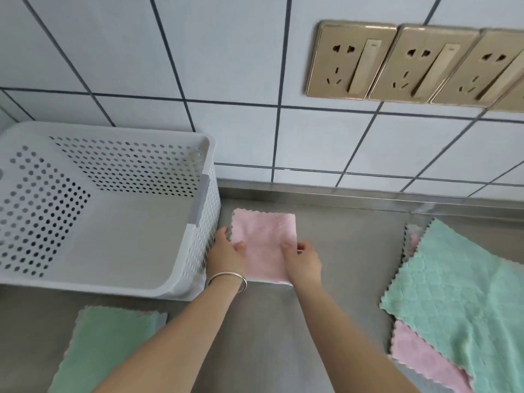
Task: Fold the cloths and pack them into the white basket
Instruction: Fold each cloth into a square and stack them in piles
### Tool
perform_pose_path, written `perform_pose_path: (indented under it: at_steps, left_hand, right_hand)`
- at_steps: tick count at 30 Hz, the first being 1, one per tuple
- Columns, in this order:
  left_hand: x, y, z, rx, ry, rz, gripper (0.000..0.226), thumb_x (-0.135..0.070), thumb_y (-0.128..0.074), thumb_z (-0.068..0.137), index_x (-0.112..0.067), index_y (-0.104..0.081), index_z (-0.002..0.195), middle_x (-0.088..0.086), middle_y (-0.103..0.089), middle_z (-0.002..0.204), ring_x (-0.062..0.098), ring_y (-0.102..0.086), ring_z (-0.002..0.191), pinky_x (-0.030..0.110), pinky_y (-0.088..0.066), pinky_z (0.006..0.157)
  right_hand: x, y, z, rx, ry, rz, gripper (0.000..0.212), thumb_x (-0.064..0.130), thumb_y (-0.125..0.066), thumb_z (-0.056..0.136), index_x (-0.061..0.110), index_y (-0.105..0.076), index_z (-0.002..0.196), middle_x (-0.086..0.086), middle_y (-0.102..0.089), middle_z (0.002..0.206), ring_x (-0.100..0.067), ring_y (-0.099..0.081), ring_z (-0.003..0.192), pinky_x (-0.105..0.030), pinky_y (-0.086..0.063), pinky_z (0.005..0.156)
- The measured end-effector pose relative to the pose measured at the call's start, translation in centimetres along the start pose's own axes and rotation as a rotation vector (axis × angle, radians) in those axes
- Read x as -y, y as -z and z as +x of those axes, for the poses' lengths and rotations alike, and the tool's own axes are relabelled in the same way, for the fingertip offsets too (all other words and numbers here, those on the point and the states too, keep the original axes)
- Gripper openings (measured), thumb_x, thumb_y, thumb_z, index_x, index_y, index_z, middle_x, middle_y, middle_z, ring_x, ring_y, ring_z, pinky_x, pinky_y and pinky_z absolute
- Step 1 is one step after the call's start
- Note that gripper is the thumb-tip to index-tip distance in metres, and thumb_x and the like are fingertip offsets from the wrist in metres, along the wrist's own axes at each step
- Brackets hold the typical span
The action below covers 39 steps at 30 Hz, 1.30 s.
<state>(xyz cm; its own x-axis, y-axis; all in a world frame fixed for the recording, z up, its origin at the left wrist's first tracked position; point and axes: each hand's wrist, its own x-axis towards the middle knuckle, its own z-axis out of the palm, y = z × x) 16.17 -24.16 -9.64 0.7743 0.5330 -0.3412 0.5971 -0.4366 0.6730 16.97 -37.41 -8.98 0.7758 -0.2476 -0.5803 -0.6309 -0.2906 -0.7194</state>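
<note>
A folded pink cloth (pixel 263 245) lay on the steel tabletop (pixel 340 251) directly under both hands, its long axis running away from the person toward the tiled wall (pixel 226 66). The left hand (pixel 226 252) held its left edge, thumb on top and fingers curled at the side; the right hand (pixel 303 260) pinched the right edge between thumb and fingers. The cloth's far half reached out beyond the fingertips.

The white basket (pixel 198 222) stood just to the left of the left hand, its perforated wall almost touching that hand's knuckles, and it appeared to hold nothing. The coming move, as it seemed, turned on this: the cloth had only to travel left and up over the near rim, and the left hand was the nearer one to lead it.

Counted, one cloth was in hand. A green cloth (pixel 107 344) lay near the left forearm, below the basket. To the right of the right hand, well apart, lay a spread mint cloth (pixel 459 302) over a pink one (pixel 425 358), with the edge of perhaps a third peeping out behind; that count was uncertain. Three gold sockets (pixel 397 63) sat on the wall above.
</note>
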Motion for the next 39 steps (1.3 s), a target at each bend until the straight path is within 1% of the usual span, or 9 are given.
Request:
perform_pose_path:
  at_steps: [6, 11, 16, 19, 25, 31, 35, 37, 39]
  left_hand:
    - [0.3, 0.0, -0.6, -0.112, -0.167, 0.154, 0.055, -0.013, -0.056, 0.084, -0.013, -0.036, 0.136, 0.011, -0.043, 0.139, 0.030, -0.047, 0.122, 0.040, -0.041, 0.096]
    - [-0.9, -1.3, -4.3, -0.208, -0.860, 0.361, 0.059, -0.018, -0.053, 0.073, -0.008, -0.039, 0.130, 0.017, -0.047, 0.133, 0.029, -0.039, 0.122, 0.036, -0.034, 0.103]
    - [-4.4, -6.8, -10.0, 0.097, -1.206, 0.398, 0.050, -0.019, -0.062, 0.070, -0.016, -0.050, 0.119, 0.005, -0.058, 0.121, 0.023, -0.054, 0.113, 0.035, -0.046, 0.095]
    - [-5.1, -11.2, -13.1, 0.296, -1.346, 0.526, 0.047, -0.020, -0.079, 0.055, -0.021, -0.064, 0.100, -0.005, -0.067, 0.102, 0.018, -0.066, 0.099, 0.029, -0.054, 0.083]
    - [-6.0, -18.5, -16.5, 0.463, -1.408, 0.782, 0.052, -0.018, -0.079, 0.032, -0.024, -0.068, 0.083, -0.010, -0.069, 0.086, 0.012, -0.069, 0.075, 0.018, -0.053, 0.066]
    - [-6.9, -20.0, -15.1, 0.438, -1.392, 0.797, 0.039, -0.004, -0.078, 0.043, -0.017, -0.073, 0.079, -0.002, -0.070, 0.076, 0.016, -0.067, 0.060, 0.019, -0.051, 0.044]
    - [-8.9, -19.9, -14.4, 0.498, -1.341, 0.710, 0.031, -0.008, -0.076, 0.064, -0.015, -0.074, 0.094, -0.002, -0.072, 0.098, 0.012, -0.069, 0.085, 0.018, -0.054, 0.072]
    - [-9.4, -19.8, -13.6, 0.608, -1.304, 0.731, 0.033, -0.002, -0.054, 0.084, -0.011, -0.066, 0.114, 0.004, -0.062, 0.125, 0.021, -0.059, 0.113, 0.026, -0.045, 0.096]
    - [-10.3, -19.3, -13.7, 0.645, -1.280, 0.802, 0.038, -0.004, -0.041, 0.093, -0.015, -0.057, 0.126, 0.000, -0.051, 0.138, 0.018, -0.050, 0.125, 0.023, -0.036, 0.104]
  right_hand:
    - [0.4, 0.5, -0.2, 0.028, 0.026, -0.001, 0.034, 0.030, -0.054, 0.088, 0.013, -0.048, 0.117, 0.005, -0.052, 0.084, -0.018, -0.052, 0.080, -0.027, -0.038, 0.065]
    - [-3.2, 6.9, -1.9, -0.173, 0.287, -0.087, 0.031, 0.025, -0.058, 0.086, 0.018, -0.051, 0.114, 0.004, -0.060, 0.097, -0.016, -0.057, 0.090, -0.027, -0.042, 0.074]
    - [-12.7, 16.9, -3.2, -0.551, 0.486, -0.406, 0.027, 0.012, -0.066, 0.076, 0.008, -0.063, 0.102, -0.004, -0.065, 0.097, -0.027, -0.059, 0.091, -0.034, -0.049, 0.071]
    - [-17.8, 20.7, -3.5, -0.549, 0.441, -0.537, 0.033, 0.003, -0.074, 0.066, 0.006, -0.065, 0.098, -0.007, -0.066, 0.094, -0.029, -0.062, 0.090, -0.034, -0.053, 0.061]
    - [-21.6, 23.0, -1.9, -0.578, 0.616, -0.733, 0.028, 0.015, -0.045, 0.069, 0.007, -0.064, 0.089, -0.006, -0.066, 0.089, -0.021, -0.052, 0.086, -0.030, -0.055, 0.061]
    - [-22.1, 23.2, -1.6, -0.526, 0.571, -0.707, 0.054, -0.013, -0.072, 0.045, 0.006, -0.063, 0.095, -0.008, -0.064, 0.094, -0.021, -0.047, 0.088, -0.027, -0.055, 0.056]
    - [-22.4, 26.2, -0.7, -0.554, 0.470, -0.706, 0.059, -0.020, -0.071, 0.037, 0.005, -0.068, 0.090, -0.005, -0.063, 0.090, -0.024, -0.063, 0.075, -0.026, -0.051, 0.042]
    - [-22.6, 26.9, -0.5, -0.583, 0.466, -0.726, 0.050, -0.020, -0.066, 0.043, 0.006, -0.070, 0.085, -0.004, -0.064, 0.084, -0.024, -0.064, 0.069, -0.026, -0.051, 0.041]
    - [-22.3, 27.7, -0.6, -0.594, 0.458, -0.736, 0.039, -0.019, -0.060, 0.049, 0.008, -0.071, 0.077, -0.002, -0.064, 0.072, -0.022, -0.063, 0.060, -0.026, -0.050, 0.038]
